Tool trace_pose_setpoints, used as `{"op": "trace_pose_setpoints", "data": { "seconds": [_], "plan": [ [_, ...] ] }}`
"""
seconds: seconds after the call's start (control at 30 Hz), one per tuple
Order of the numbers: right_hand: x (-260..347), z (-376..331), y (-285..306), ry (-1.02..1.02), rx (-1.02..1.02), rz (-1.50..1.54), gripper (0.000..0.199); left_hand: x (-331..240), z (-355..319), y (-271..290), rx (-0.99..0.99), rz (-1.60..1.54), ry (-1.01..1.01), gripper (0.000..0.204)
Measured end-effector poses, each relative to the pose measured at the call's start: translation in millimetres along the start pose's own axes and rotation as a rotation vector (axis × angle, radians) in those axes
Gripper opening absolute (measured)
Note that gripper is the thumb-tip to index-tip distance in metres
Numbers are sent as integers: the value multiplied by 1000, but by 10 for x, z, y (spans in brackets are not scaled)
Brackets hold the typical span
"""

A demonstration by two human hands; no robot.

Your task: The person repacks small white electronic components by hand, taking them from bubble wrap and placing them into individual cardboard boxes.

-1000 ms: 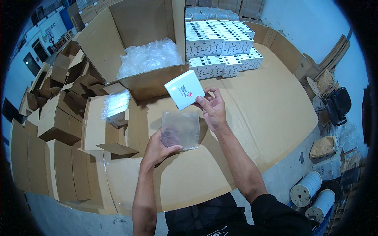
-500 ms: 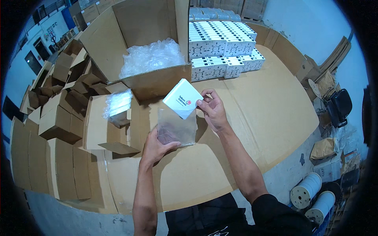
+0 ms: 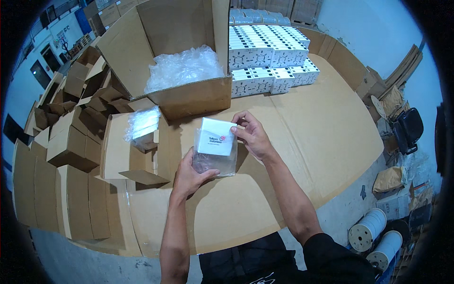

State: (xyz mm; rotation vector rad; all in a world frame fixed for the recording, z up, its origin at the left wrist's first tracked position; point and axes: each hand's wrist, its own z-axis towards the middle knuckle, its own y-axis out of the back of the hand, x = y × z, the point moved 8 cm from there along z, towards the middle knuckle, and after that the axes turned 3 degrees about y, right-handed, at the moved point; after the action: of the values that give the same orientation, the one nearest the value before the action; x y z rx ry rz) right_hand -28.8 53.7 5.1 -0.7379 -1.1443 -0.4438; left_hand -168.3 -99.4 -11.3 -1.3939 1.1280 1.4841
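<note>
A flat white square box (image 3: 215, 130) with small printing sits partly inside a clear plastic bag (image 3: 226, 165). My right hand (image 3: 253, 137) pinches the box by its upper right corner. Around the lower left of the bag, my left hand (image 3: 191, 174) is closed, thumb across its front. The lower part of the box lies within the bag and its top sticks out of the mouth. To the left stands an open cardboard carton (image 3: 163, 146) holding several bubble-wrapped items (image 3: 144, 124).
Behind is a large open carton (image 3: 194, 99) filled with bubble bags (image 3: 184, 68). Stacks of white boxes (image 3: 250, 57) stand at the back. Several opened cartons (image 3: 75, 142) crowd the left. Cable spools (image 3: 368, 229) and a dark chair (image 3: 407, 130) are on the right-hand floor.
My right hand has turned the white box straighter and lowered it into the bag. My left hand keeps its hold on the bag.
</note>
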Motion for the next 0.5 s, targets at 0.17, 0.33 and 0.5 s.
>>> {"op": "trace_pose_setpoints", "data": {
  "seconds": [0.17, 0.33, 0.5],
  "plan": [
    [13, 2, -29, 28, 22, -87, 16, -20, -8, -18, -36, -103, 62, 48],
    [-16, -3, -80, 10, 67, -149, 17, 135, 54, 23, -100, -161, 90, 31],
    [48, -41, -134, -43, -85, -55, 29, 202, 61, 153, -260, -154, 88, 29]
  ]
}}
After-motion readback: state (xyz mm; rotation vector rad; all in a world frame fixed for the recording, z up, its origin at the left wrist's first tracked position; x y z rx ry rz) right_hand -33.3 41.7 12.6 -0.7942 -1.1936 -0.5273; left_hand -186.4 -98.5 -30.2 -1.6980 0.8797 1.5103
